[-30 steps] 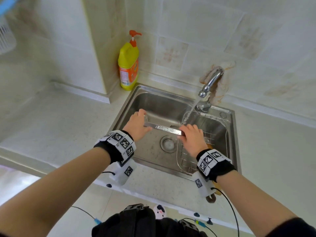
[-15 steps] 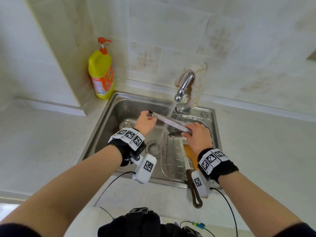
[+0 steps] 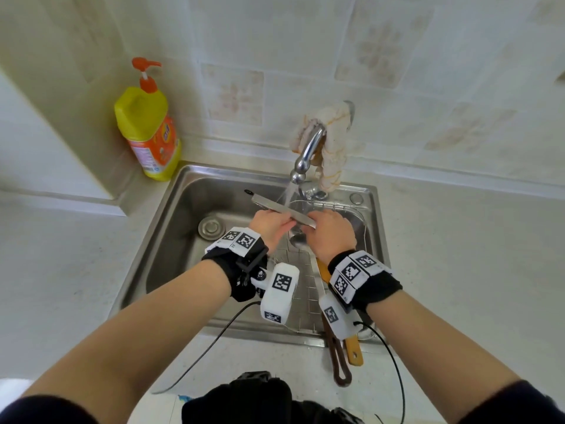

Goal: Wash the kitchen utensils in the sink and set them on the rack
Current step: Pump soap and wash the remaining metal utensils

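Note:
A flat steel utensil (image 3: 276, 206) is held over the steel sink (image 3: 171, 240) under running water from the tap (image 3: 307, 154). My left hand (image 3: 270, 224) grips it from below at its middle. My right hand (image 3: 328, 232) holds its near right end. The utensil's dark-tipped far end points to the back left. A wire rack (image 3: 305, 289) sits in the sink's right half, with a spoon (image 3: 298, 238) lying in it under my hands. A wooden-handled utensil (image 3: 353, 350) and a brown-handled one (image 3: 339, 362) stick out over the sink's front edge.
A yellow dish-soap bottle (image 3: 149, 133) with an orange pump stands at the sink's back left corner. A cloth (image 3: 333, 145) hangs over the tap. The sink drain (image 3: 210, 228) is at the left. Pale countertop (image 3: 458, 270) lies on both sides.
My hands have drawn closer together on the steel utensil and lifted it under the water stream. The view has shifted right and nearer to the sink.

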